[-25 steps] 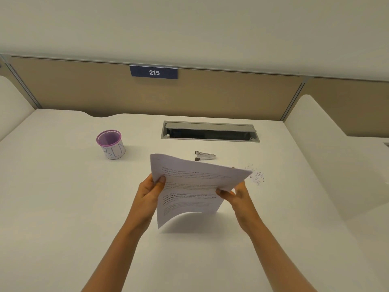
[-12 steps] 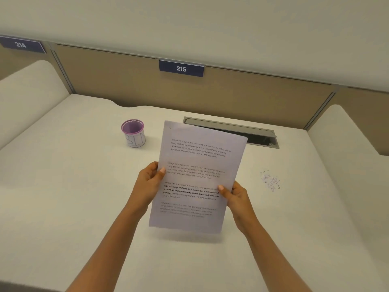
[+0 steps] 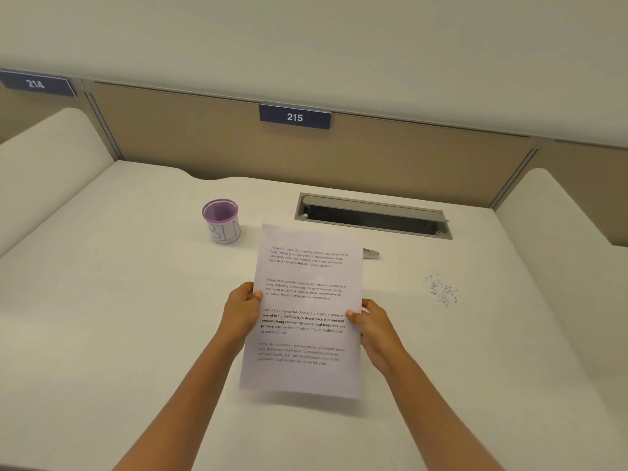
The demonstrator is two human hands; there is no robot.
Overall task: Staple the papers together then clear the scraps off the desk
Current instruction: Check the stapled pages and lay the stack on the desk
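Above the white worktop (image 3: 119, 317), in the head view, we hold the papers (image 3: 307, 300) by their two long edges, printed side facing us. Our left hand (image 3: 241, 309) grips the left edge, thumb on the front and the fingers curled behind. Our right hand (image 3: 373, 326) grips the right edge the same way, a little lower. The stack's lower edge is blurred, and we cannot tell whether it touches the worktop.

Behind the upper right corner of the papers lies the stapler (image 3: 372, 254), of which only one end shows. To the right, well apart from our right hand, the scraps (image 3: 441, 290) lie as a small scatter of specks. A purple-rimmed cup marked BIN (image 3: 222, 224) stands upright beyond the papers' upper left corner. Further back we see an open cable hatch (image 3: 373, 215) and, on the tan partition, the number plates 215 (image 3: 295, 117) and 214 (image 3: 35, 83).
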